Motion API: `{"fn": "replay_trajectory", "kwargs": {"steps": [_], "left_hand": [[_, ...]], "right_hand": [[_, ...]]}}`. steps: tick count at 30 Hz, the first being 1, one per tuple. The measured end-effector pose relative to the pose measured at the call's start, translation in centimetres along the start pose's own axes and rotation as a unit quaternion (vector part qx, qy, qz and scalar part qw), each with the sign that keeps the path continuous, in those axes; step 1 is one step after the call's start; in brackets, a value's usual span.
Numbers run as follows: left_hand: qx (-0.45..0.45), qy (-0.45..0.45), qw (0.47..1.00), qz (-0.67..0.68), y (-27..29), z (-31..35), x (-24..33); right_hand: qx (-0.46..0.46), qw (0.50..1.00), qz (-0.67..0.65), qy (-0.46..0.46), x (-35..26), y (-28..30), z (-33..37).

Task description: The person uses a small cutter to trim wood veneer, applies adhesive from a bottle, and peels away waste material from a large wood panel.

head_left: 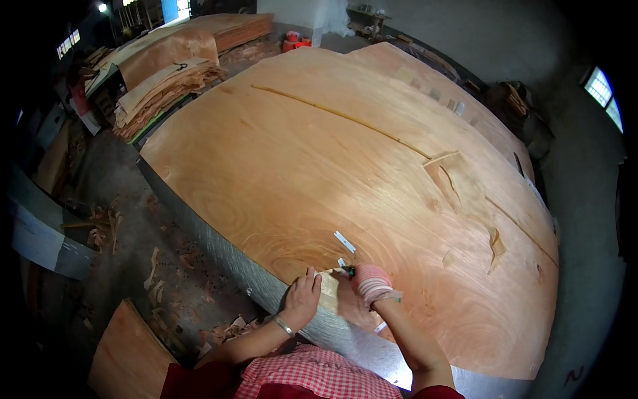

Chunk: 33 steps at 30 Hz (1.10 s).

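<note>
A large sheet of reddish-brown wood veneer [279,173] lies over the table in front of me. Fingers stretched out, my bare left hand [304,299] presses on the veneer near the front edge; a silver bracelet circles its wrist. My right hand [372,284], in a pink and white knit glove, is closed around a small knife [351,271] with a dark green handle. Its thin blade points left toward my left fingertips. Between my hands is a paler wood patch [329,291] at a gap in the veneer. Short white tape strips [344,241] lie just beyond.
A long thin stick [339,113] crosses the sheet, with a torn veneer scrap [458,179] over part of it. Metal edging [219,249] borders the table. Veneer stacks [166,90] stand back left, near another person [80,96]. Scraps [156,266] litter the floor.
</note>
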<state>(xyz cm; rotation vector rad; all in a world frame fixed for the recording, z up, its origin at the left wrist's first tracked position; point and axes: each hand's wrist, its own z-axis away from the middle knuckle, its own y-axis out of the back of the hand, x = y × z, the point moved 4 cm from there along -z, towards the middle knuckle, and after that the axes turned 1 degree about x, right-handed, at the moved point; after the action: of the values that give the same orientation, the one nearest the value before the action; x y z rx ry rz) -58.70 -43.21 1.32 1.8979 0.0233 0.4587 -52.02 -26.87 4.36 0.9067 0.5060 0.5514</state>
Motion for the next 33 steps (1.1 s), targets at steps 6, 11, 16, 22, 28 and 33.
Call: {"fn": "replay_trajectory", "kwargs": {"steps": [6, 11, 16, 22, 28, 33], "left_hand": [[-0.013, -0.020, 0.992, 0.125, 1.4, 3.2, 0.1], [-0.026, -0.005, 0.996, 0.082, 2.4, 5.3, 1.2], [-0.011, -0.001, 0.996, 0.090, 2.3, 5.7, 0.4], [0.019, 0.008, 0.971, 0.239, 1.0, 6.9, -2.4], [0.053, 0.070, 0.984, 0.155, 2.6, 4.2, -3.1], [0.015, 0.045, 0.990, 0.133, 1.6, 3.9, -3.0]], "right_hand": [[-0.085, 0.948, -0.304, -0.035, -0.1, -1.1, 2.5], [-0.131, 0.925, -0.356, 0.013, -2.5, -3.2, 2.4], [-0.088, 0.956, -0.272, 0.069, -6.7, -3.5, 1.8], [-0.117, 0.963, -0.238, 0.047, -8.0, -5.0, 0.0], [-0.113, 0.966, -0.228, 0.045, -8.1, -5.0, -0.3], [-0.142, 0.930, -0.339, -0.015, -7.1, -5.0, 2.0]]}}
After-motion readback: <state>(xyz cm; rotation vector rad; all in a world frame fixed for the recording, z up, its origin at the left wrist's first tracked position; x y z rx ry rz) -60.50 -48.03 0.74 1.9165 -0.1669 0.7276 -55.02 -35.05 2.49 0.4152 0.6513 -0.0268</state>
